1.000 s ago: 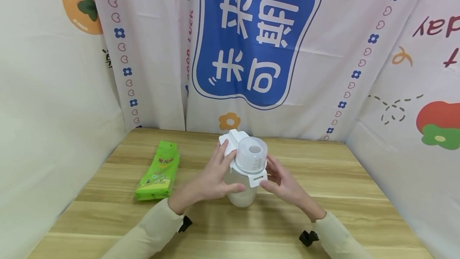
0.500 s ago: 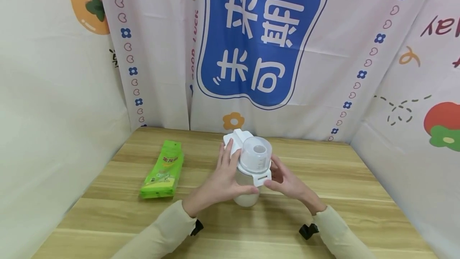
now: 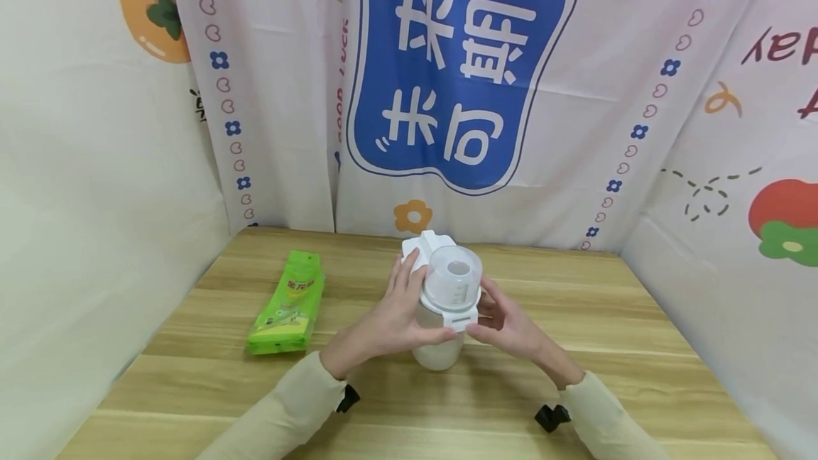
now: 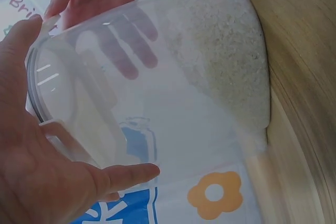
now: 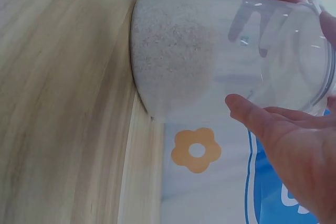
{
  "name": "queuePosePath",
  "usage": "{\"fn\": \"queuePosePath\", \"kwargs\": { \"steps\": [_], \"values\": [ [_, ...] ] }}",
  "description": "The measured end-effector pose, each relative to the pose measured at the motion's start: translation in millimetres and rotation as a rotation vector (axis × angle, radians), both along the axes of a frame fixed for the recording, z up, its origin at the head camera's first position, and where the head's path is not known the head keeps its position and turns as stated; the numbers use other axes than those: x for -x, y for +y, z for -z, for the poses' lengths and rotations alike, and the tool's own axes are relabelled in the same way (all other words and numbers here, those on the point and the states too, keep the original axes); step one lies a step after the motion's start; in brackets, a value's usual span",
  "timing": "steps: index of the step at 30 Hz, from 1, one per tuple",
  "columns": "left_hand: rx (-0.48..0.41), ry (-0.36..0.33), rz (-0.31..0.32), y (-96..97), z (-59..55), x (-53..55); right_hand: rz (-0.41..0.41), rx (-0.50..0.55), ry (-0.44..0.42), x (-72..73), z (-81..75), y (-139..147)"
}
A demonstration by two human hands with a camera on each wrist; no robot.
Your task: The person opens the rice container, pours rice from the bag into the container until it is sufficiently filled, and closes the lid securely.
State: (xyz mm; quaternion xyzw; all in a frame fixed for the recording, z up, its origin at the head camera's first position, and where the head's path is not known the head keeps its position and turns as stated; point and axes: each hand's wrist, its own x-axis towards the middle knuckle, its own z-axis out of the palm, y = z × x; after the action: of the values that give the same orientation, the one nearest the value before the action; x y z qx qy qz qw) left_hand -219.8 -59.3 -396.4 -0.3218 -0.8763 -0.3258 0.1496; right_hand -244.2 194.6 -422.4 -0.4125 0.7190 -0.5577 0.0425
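A clear storage container (image 3: 439, 356) stands upright on the table, partly filled with white rice (image 4: 228, 45). Its white lid (image 3: 459, 320) carries a transparent measuring cup (image 3: 454, 282) on top and has a latch tab at the front. On the left, my left hand (image 3: 399, 318) grips the container round its lid, with the thumb reaching the front and fingers along the left and back. My right hand (image 3: 514, 329) holds the right side, its thumb by the latch tab and its fingers partly hidden behind. Both wrist views show fingers spread along the clear wall.
A green plastic bag (image 3: 287, 311) lies on the wooden table (image 3: 575, 403) to the left of the container. White printed curtains (image 3: 281, 162) stand at the back and both sides.
Both thumbs have come closer together at the front latch tab, which now sits nearer the container. My left hand has shifted slightly right across the lid. The bag stays put.
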Motion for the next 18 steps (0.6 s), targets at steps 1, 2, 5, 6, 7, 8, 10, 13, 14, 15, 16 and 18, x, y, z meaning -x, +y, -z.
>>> {"fn": "queuePosePath", "kwargs": {
  "steps": [1, 2, 5, 6, 7, 8, 10, 13, 14, 15, 16, 18],
  "values": [
    [0.004, -0.001, 0.003, -0.9, -0.3, 0.1, -0.001, -0.003, 0.005, -0.1, 0.2, -0.6],
    [0.006, 0.002, 0.008, -1.7, -0.4, 0.2, -0.003, -0.004, 0.007, -0.3, 0.4, -1.1],
    [0.020, -0.004, 0.014, -2.3, -0.8, 0.0, -0.009, -0.003, 0.005, -1.0, 1.1, -1.1],
    [0.024, -0.011, 0.015, -2.3, -0.8, 0.0, -0.007, -0.005, 0.001, -1.3, 1.1, -0.8],
    [0.028, -0.015, 0.015, -2.3, -0.7, -0.1, 0.000, -0.009, -0.006, -1.7, 0.9, -0.6],
    [0.028, -0.016, 0.017, -2.3, -0.6, -0.1, 0.007, -0.013, -0.012, -2.1, 0.6, -0.5],
    [0.029, -0.015, 0.017, -2.4, -0.4, 0.0, 0.021, -0.021, -0.020, -2.7, -0.3, -0.6],
    [0.026, 0.009, 0.018, -2.5, 0.2, 0.5, 0.040, -0.030, -0.027, -3.5, -1.3, -1.3],
    [0.027, 0.019, 0.018, -2.5, 0.1, 0.6, 0.044, -0.031, -0.026, -3.9, -1.6, -1.6],
    [0.028, 0.029, 0.019, -2.5, 0.0, 0.7, 0.049, -0.033, -0.025, -4.2, -1.9, -2.0],
    [0.029, 0.039, 0.019, -2.5, -0.2, 0.7, 0.053, -0.036, -0.024, -4.6, -2.2, -2.3],
    [0.030, 0.063, 0.022, -2.5, -0.6, 0.7, 0.061, -0.041, -0.007, -5.1, -2.7, -2.9]
  ]
}}
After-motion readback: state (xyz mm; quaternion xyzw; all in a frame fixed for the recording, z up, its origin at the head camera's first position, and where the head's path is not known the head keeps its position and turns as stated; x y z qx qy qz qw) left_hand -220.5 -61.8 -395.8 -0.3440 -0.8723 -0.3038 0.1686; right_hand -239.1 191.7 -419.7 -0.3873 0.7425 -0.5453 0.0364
